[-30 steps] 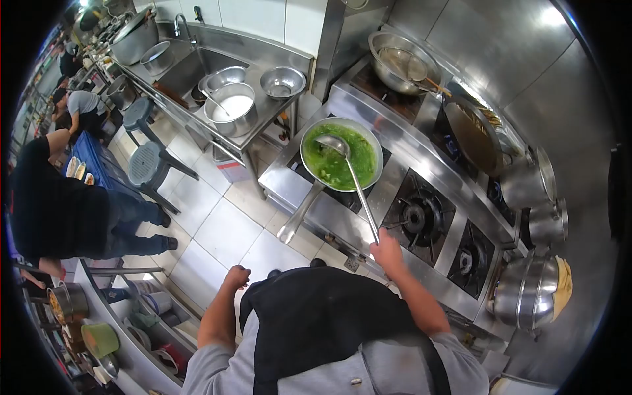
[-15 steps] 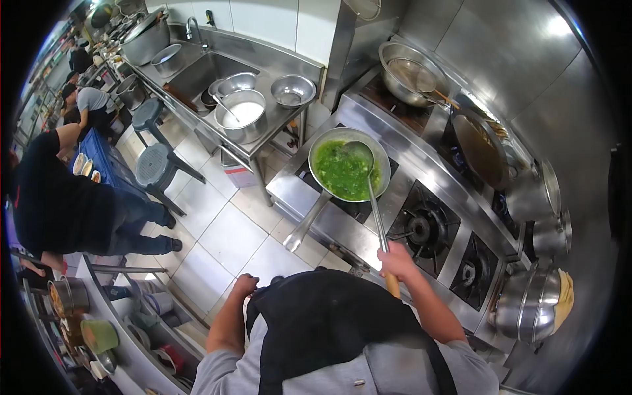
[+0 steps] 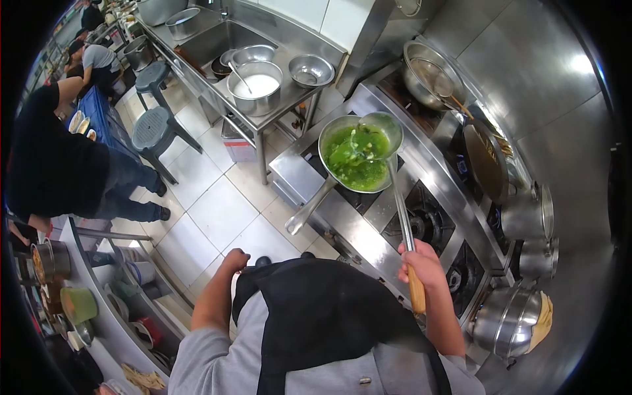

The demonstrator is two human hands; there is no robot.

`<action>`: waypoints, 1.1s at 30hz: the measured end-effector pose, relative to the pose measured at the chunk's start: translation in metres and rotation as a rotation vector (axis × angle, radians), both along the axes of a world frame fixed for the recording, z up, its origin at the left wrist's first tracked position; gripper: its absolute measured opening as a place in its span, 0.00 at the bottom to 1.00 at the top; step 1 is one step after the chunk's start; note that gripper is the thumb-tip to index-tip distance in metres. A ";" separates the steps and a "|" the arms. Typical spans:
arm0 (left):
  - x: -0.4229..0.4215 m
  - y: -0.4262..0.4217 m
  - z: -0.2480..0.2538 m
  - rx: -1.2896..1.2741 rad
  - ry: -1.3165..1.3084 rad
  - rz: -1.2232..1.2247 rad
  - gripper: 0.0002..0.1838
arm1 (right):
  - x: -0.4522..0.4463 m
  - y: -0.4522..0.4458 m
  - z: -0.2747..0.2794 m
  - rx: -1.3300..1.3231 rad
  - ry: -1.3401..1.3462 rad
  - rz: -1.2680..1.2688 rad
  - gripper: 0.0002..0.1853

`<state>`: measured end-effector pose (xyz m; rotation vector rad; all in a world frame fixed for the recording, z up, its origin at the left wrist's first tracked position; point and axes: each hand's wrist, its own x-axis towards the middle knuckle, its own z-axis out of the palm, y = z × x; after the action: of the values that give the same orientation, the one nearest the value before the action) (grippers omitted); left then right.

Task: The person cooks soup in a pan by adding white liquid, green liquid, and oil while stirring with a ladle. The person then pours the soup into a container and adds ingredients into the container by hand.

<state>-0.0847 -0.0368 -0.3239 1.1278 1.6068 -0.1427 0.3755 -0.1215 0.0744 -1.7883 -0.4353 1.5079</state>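
Observation:
My right hand (image 3: 423, 263) is closed round the wooden handle of a long metal ladle (image 3: 403, 204). The ladle's bowl is tipped above the right side of a frying pan (image 3: 307, 209), and green liquid with leafy bits runs from it. In the pan, on the near-left burner, lies green soup or sauce (image 3: 355, 168). The pan's handle points toward me, and neither hand touches it. My left hand (image 3: 237, 259) hangs by my side, fingers curled into a loose fist, with nothing visible in it.
A steel stove (image 3: 365, 227) carries bare burners at right. Behind them stand a large bowl with a strainer (image 3: 424, 79), a wok (image 3: 484, 161) and several pots. A side table holds a pot of white liquid (image 3: 257, 92). Stools (image 3: 158, 135) and a person in black (image 3: 59, 158) are at left.
The ladle has lifted out of the green liquid and tipped at the pan's right side, pouring. My right hand has moved right and slightly down the frame. The whole view has shifted slightly.

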 end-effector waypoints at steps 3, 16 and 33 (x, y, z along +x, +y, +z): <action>0.001 0.007 0.006 -0.001 -0.006 0.007 0.20 | 0.008 -0.006 -0.008 0.056 -0.066 0.035 0.07; -0.001 -0.001 0.012 0.029 0.036 -0.024 0.22 | 0.064 0.017 -0.156 0.189 -1.199 0.352 0.09; 0.166 0.108 -0.026 0.323 -0.132 -0.135 0.25 | -0.022 0.002 -0.022 -0.061 0.029 -0.101 0.07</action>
<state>0.0811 0.0710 -0.3503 1.4636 1.4687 0.1056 0.3538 -0.1198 0.0528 -1.8052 -0.2825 1.4891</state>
